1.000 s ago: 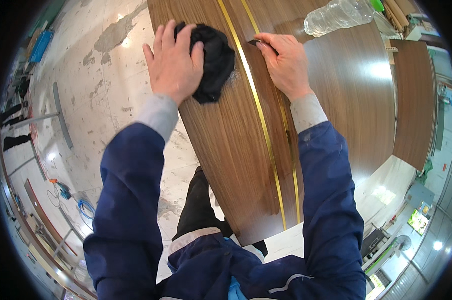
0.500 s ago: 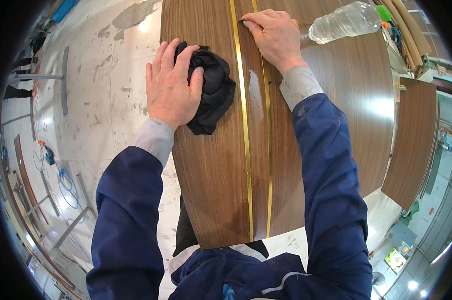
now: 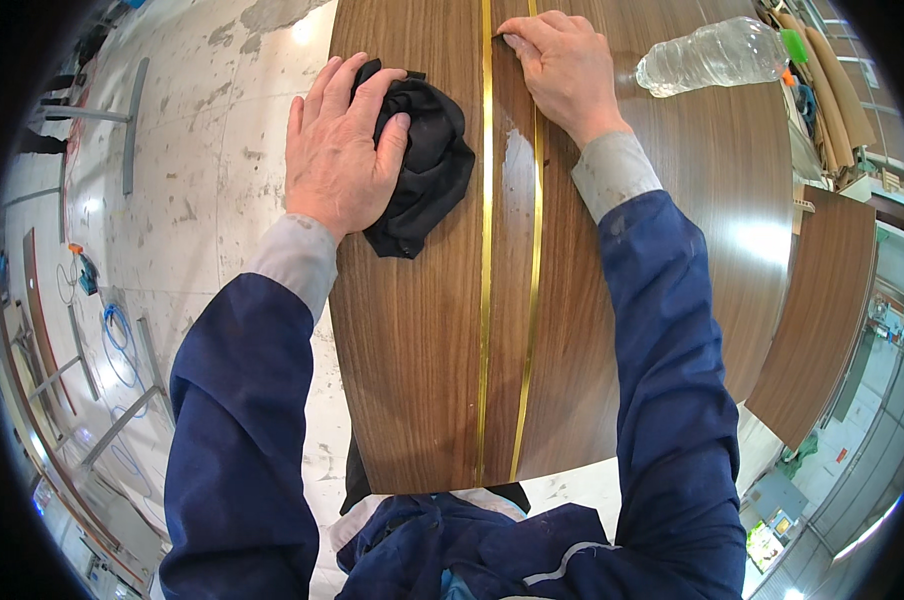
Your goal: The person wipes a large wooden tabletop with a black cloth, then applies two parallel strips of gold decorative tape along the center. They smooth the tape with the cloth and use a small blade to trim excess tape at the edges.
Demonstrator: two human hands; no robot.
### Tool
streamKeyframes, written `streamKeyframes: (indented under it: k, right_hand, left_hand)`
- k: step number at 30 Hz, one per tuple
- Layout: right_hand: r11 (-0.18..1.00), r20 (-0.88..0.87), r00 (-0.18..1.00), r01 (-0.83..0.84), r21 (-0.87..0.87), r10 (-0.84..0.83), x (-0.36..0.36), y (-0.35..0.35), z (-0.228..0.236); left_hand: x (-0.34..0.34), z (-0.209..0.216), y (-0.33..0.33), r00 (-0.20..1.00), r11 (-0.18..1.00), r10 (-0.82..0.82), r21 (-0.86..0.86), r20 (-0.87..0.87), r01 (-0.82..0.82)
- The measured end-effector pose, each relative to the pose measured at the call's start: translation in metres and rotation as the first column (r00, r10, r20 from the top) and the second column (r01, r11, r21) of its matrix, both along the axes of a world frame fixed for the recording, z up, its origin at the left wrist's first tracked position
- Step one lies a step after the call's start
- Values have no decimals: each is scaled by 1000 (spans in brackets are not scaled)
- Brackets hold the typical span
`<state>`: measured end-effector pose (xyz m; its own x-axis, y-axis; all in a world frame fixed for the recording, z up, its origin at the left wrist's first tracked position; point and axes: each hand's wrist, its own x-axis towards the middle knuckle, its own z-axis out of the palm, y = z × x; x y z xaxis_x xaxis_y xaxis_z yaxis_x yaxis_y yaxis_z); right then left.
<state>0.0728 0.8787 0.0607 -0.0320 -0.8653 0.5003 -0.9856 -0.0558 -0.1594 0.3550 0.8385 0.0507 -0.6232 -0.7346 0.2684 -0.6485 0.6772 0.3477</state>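
My left hand [image 3: 340, 150] lies with its fingers stretched out over the left edge of a brown wood-grain panel [image 3: 402, 370]. Under its thumb and index finger is a bunched black cloth [image 3: 427, 165]. Two thin gold strips run lengthwise along the panel: a left strip [image 3: 486, 250] and a right strip [image 3: 532, 250]. My right hand [image 3: 570, 80] is closed in a pinch beside the left strip. A small dark tip shows at its fingertips, too small to name. Between the strips, a shiny wet-looking patch [image 3: 518, 165] sits nearer me than that hand.
A clear plastic bottle [image 3: 712, 58] with a green cap lies on its side at the panel's far right. Another brown panel [image 3: 822, 310] stands farther right. On the left, the pale scuffed floor [image 3: 222, 170] carries a blue coiled hose [image 3: 122, 345] and grey metal frames [image 3: 135, 125].
The whole view has shifted and turned slightly. Both hands keep nearly the same places on the panel, and the cloth stays beneath my left hand.
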Motion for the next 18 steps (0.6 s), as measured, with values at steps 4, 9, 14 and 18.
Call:
streamKeyframes:
  k: [4,9,14,18]
  right_hand:
    - [999,27,1000,-7,-40,8,0,3,-2]
    - [992,95,995,-11,-122,23,4,-2,2]
    - [995,54,999,2,-100,3,6,-6,6]
    - [997,47,999,-4,-81,8,5,-6,7]
  left_hand:
    - [-1,0,1,1000,1000,8,4,10,-8]
    - [-1,0,0,1000,1000,11,3,20,-11]
    - [-1,0,1,1000,1000,7,-8,12,-7]
    - [-1,1,1,1000,1000,7,-5,11,-7]
